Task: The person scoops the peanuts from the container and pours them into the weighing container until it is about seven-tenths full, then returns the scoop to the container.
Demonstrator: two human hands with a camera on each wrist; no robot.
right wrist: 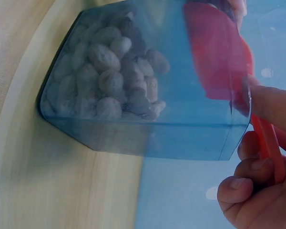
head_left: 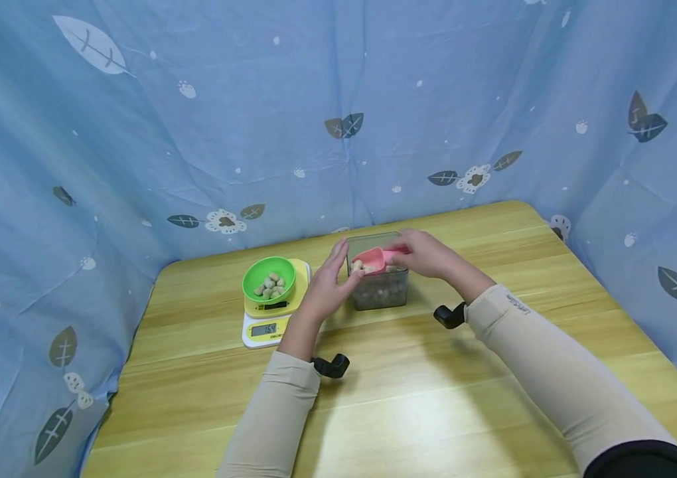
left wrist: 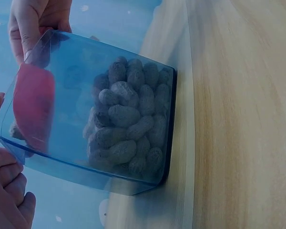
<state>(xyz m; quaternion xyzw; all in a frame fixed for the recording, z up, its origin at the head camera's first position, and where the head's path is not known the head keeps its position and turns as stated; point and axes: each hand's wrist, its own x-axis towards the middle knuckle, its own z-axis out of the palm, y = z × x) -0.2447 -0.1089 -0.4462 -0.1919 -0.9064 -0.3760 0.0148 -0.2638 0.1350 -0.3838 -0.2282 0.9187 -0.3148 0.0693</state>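
Observation:
My right hand (head_left: 425, 253) grips the handle of a pink scoop (head_left: 376, 257) at the mouth of a see-through grey container (head_left: 381, 292). Several unshelled peanuts (head_left: 359, 267) lie in the scoop. More peanuts (left wrist: 124, 119) fill the lower part of the container, seen through its wall in both wrist views. At the container's left side, my left hand (head_left: 329, 282) holds it near the rim, thumb towards the front and fingers along the left wall. The scoop's handle (right wrist: 269, 148) passes between the right thumb and curled fingers.
Left of the container is a yellow and white kitchen scale (head_left: 249, 332), its display reading about 164. On it rests a green bowl (head_left: 247, 282) with several peanuts inside. The wooden table (head_left: 398, 411) backs onto a blue patterned curtain (head_left: 267, 119).

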